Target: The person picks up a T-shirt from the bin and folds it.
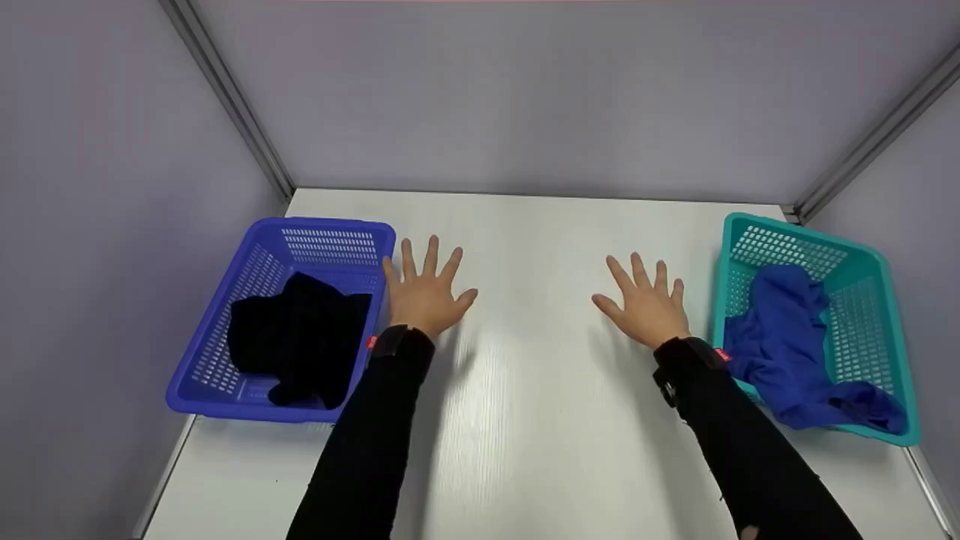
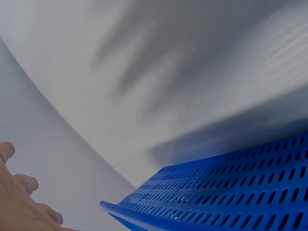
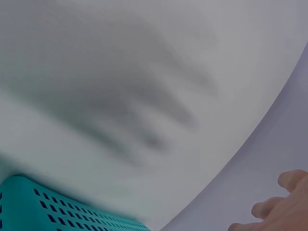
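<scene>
Head view, white table (image 1: 525, 420), grey walls (image 1: 480, 90), metal corner strips (image 1: 232, 105)

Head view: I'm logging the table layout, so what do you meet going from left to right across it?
blue basket with black cloth → left hand → right hand → blue cloth in teal basket
</scene>
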A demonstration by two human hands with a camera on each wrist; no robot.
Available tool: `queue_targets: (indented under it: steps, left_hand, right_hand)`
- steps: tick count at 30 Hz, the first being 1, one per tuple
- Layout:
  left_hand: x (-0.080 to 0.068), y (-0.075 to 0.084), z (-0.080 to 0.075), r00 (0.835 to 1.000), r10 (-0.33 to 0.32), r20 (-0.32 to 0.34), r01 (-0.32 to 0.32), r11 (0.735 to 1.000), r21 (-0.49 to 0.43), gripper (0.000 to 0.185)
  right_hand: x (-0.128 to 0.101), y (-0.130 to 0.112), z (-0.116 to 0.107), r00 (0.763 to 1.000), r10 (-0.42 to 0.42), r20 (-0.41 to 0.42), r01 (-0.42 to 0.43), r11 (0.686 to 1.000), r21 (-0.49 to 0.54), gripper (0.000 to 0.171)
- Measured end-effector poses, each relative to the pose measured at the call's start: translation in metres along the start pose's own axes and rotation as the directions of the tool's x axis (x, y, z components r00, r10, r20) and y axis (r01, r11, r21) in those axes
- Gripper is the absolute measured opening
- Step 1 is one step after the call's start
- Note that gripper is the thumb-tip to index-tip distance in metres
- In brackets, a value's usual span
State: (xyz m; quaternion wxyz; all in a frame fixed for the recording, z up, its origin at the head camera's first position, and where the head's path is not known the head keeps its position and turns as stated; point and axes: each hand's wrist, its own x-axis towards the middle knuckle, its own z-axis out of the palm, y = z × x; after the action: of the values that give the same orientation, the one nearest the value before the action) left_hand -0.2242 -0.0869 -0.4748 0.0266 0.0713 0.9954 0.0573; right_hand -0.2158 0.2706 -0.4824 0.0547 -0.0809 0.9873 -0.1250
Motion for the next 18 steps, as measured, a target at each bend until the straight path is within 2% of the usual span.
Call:
queue_targets:
  steps: [3,5,7,9,13,18]
  left_hand:
    - [-0.003,0.0,-0.003,1.0,0.01,-0.013,-0.01,1.0,-0.018,0.077]
    - [-0.006,-0.002,-0.008,1.0,0.02,-0.021,-0.02,0.999,-0.03,0.077]
    - [-0.009,-0.007,-0.014,0.999,0.024,-0.022,-0.025,0.999,-0.043,0.076]
    - [-0.012,-0.015,-0.021,1.0,0.022,-0.021,-0.023,0.999,-0.049,0.076]
    - [-0.017,-0.044,-0.033,1.0,-0.017,-0.021,0.016,0.996,-0.091,0.074]
    - [-0.03,-0.104,-0.034,0.988,-0.152,0.008,0.151,0.974,-0.169,0.067]
  right_hand:
    - [-0.003,-0.003,0.004,0.999,-0.036,0.007,0.036,0.999,-0.005,0.079]
    - [-0.008,-0.008,0.009,0.995,-0.097,0.006,0.098,0.995,-0.016,0.08]
    - [-0.016,-0.017,0.016,0.984,-0.179,0.009,0.179,0.983,-0.031,0.08]
    - [-0.028,-0.028,0.024,0.962,-0.274,0.004,0.274,0.961,-0.05,0.08]
    - [-0.055,-0.045,0.045,0.888,-0.459,0.034,0.461,0.884,-0.074,0.081]
    - [-0.084,-0.055,0.081,0.762,-0.63,0.148,0.645,0.759,-0.09,0.082]
